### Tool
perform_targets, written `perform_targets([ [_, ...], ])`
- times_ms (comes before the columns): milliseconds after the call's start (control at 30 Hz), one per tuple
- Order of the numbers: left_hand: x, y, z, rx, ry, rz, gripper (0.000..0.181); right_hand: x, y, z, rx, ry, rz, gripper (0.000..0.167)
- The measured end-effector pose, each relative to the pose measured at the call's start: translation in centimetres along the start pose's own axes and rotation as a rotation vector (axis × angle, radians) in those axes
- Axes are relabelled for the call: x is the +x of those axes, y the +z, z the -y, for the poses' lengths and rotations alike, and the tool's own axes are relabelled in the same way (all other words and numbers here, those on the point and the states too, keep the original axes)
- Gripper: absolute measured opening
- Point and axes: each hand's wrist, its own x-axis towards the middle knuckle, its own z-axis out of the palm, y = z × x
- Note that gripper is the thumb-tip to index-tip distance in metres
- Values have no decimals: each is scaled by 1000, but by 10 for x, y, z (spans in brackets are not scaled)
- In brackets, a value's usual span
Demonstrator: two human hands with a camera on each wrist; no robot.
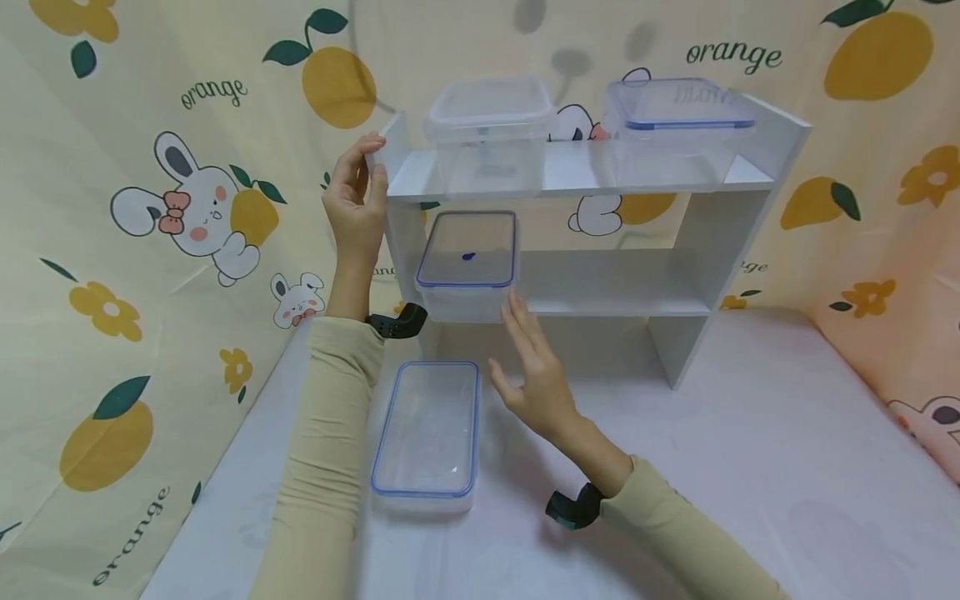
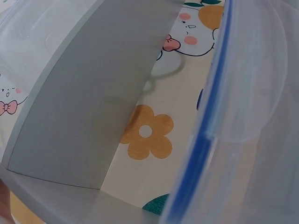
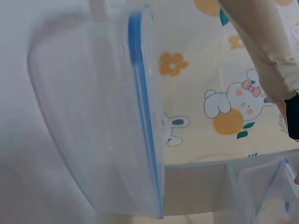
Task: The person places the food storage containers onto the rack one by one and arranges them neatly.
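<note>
My left hand grips the upper left side panel of a white shelf unit, its fingers bent at the panel's front edge. Fingers of my right hand are extended, tips at the lower right front corner of a clear storage box with a blue-rimmed lid. That box sits at the left end of the middle shelf, slightly over its front edge. In the left wrist view its lid rim fills the right side. Below, on the table, lies another clear blue-rimmed box, large in the right wrist view.
Two more clear boxes stand on the top shelf: one with a whitish lid at left, one with a blue-edged lid at right. Behind the shelf hangs a patterned cloth. A white cover lies over the table.
</note>
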Motion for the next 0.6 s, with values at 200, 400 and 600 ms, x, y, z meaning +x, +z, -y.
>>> perform_targets([
  [200, 0, 0, 1, 4, -8, -3, 23, -15, 3, 3, 35, 7, -21, 67],
  [400, 1, 0, 1, 11, -9, -3, 23, -31, 5, 5, 33, 84, 16, 62],
  [600, 1, 0, 3, 9, -11, -7, 24, -49, 8, 8, 80, 239, 70, 58],
])
